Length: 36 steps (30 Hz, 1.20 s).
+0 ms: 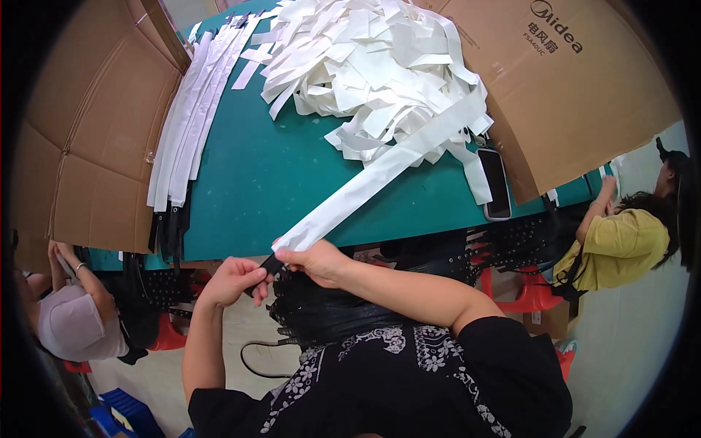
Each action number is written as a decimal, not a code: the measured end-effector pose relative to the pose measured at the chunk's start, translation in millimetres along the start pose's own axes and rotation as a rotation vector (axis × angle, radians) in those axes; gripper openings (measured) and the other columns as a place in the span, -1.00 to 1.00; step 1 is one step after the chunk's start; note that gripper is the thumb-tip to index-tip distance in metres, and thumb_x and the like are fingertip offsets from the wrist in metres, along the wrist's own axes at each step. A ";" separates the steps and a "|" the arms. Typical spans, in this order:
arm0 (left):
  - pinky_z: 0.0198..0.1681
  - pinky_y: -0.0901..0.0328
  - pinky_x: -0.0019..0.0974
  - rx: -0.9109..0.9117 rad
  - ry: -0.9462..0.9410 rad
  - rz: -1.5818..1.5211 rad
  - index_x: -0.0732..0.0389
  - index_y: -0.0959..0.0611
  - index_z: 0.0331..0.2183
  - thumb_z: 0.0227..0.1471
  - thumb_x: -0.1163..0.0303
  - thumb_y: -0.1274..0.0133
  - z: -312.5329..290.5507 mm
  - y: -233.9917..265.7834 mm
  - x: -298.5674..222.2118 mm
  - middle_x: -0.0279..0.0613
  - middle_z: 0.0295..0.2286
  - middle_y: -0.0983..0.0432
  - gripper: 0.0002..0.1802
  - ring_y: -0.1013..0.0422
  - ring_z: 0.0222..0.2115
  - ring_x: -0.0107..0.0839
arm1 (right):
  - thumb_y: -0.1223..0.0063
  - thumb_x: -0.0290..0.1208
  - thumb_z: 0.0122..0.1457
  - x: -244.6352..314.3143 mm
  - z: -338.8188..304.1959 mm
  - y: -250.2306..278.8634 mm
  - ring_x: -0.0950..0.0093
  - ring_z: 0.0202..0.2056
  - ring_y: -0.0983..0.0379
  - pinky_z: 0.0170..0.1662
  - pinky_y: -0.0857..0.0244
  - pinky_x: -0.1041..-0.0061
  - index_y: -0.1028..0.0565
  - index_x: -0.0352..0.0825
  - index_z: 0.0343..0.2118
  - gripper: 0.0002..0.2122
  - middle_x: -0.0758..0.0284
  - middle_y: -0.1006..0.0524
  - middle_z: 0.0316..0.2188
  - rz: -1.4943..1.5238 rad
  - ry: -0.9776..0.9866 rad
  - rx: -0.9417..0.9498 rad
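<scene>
My left hand (pixel 232 282) is closed on the end of a black strap (pixel 272 264), which looks like a belt. My right hand (pixel 315 263) grips the near end of a long white sleeve (pixel 358 191), thumb on top. The strap's black end sticks out of the sleeve between my two hands; how far it runs inside is hidden. From my hands the sleeve slants up to the right across the green table (pixel 255 171). Its far end lies on a big heap of flat white sleeves (pixel 365 55).
Several white-sleeved straps (pixel 191 117) lie in a row at the left. Cardboard sheets (pixel 102 139) stand left and right. A phone (pixel 495 186) lies at the table's right edge. Black eyelet straps (pixel 314 310) hang before me. People sit either side, one in a yellow shirt (pixel 621 244).
</scene>
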<state>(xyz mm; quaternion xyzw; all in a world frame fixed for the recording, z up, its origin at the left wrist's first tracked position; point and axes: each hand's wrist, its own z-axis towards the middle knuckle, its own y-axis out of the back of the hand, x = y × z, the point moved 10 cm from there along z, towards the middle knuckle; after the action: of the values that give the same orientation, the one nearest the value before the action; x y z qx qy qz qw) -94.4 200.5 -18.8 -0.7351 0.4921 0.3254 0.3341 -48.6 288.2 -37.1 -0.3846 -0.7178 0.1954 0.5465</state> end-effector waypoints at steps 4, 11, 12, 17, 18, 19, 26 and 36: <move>-0.54 -0.31 -0.47 0.021 -0.044 0.006 0.36 -0.53 -0.43 0.02 0.36 0.06 7.2 -9.4 -11.9 -0.16 -0.59 -0.48 -0.78 -0.41 -0.64 -0.46 | -0.12 -0.47 -0.04 -11.4 -5.9 -10.2 0.68 -0.56 -0.20 -0.52 -0.09 0.69 -0.44 -0.35 -0.35 -0.82 0.47 -0.41 -0.52 0.044 -0.073 -0.004; -0.42 -0.26 -0.45 0.070 -0.010 0.143 0.35 -0.55 -0.41 -0.03 0.39 0.01 -5.8 -5.4 9.3 -0.21 -0.60 -0.47 -0.81 -0.40 -0.56 -0.49 | -0.14 -0.45 -0.04 -0.4 -4.8 -1.0 0.68 -0.54 -0.22 -0.48 -0.11 0.70 -0.41 -0.34 -0.32 -0.78 0.47 -0.39 -0.51 -0.056 -0.018 -0.026; -0.45 -0.27 -0.46 0.080 -0.022 0.118 0.36 -0.55 -0.44 -0.04 0.40 0.01 -2.8 -14.5 3.8 -0.21 -0.62 -0.47 -0.81 -0.39 -0.58 -0.49 | -0.12 -0.47 -0.03 -5.2 -7.2 -7.1 0.68 -0.54 -0.22 -0.48 -0.12 0.71 -0.41 -0.34 -0.32 -0.80 0.47 -0.39 -0.51 -0.042 -0.018 -0.028; -0.62 -0.27 -0.50 -0.060 0.037 0.113 0.38 -0.55 -0.53 -0.02 0.44 0.04 -26.5 -0.7 5.5 -0.20 -0.69 -0.45 -0.81 -0.37 -0.71 -0.51 | -0.13 -0.47 -0.04 10.0 -6.8 -2.8 0.67 -0.53 -0.23 -0.48 -0.13 0.71 -0.39 -0.36 -0.30 -0.77 0.45 -0.40 -0.49 -0.031 0.019 -0.001; -0.62 -0.27 -0.50 -0.064 0.040 0.111 0.38 -0.55 -0.53 -0.02 0.44 0.04 -28.6 0.0 5.9 -0.20 -0.69 -0.45 -0.81 -0.37 -0.71 -0.51 | -0.13 -0.48 -0.04 11.9 -7.4 0.0 0.67 -0.53 -0.23 -0.47 -0.13 0.71 -0.39 -0.36 -0.28 -0.75 0.44 -0.40 -0.48 -0.063 0.006 -0.015; -0.63 -0.26 -0.51 -0.093 0.052 0.112 0.38 -0.55 -0.54 -0.02 0.44 0.04 -32.4 3.1 7.1 -0.20 -0.70 -0.45 -0.80 -0.35 -0.72 -0.52 | -0.13 -0.49 -0.05 10.6 -8.8 0.8 0.67 -0.52 -0.23 -0.47 -0.13 0.71 -0.38 -0.37 -0.26 -0.73 0.43 -0.40 -0.47 -0.094 -0.011 -0.026; -0.70 -0.17 -0.54 -0.109 0.044 0.096 0.37 -0.55 -0.58 -0.04 0.44 0.02 -35.4 5.6 0.6 -0.23 -0.74 -0.42 -0.80 -0.29 -0.77 -0.57 | -0.11 -0.49 -0.03 -11.9 -12.3 -14.1 0.67 -0.48 -0.25 -0.42 -0.15 0.70 -0.36 -0.37 -0.23 -0.72 0.41 -0.40 -0.42 -0.043 -0.057 0.004; -0.68 -0.17 -0.55 -0.195 0.069 0.113 0.33 -0.54 -0.53 0.01 0.37 0.05 -34.1 13.9 25.2 -0.27 -0.75 -0.40 -0.78 -0.26 -0.78 -0.60 | 0.00 -0.47 0.05 -23.3 -27.3 22.2 0.61 -0.38 -0.38 -0.25 -0.31 0.62 -0.39 -0.38 -0.28 -0.83 0.37 -0.44 -0.40 -0.109 -0.170 -0.099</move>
<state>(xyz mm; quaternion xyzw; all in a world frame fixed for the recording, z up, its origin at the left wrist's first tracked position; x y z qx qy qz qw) -94.7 156.0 -22.3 -0.7459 0.5102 0.3644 0.2249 -13.1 280.4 -58.5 -0.3538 -0.7900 0.1615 0.4739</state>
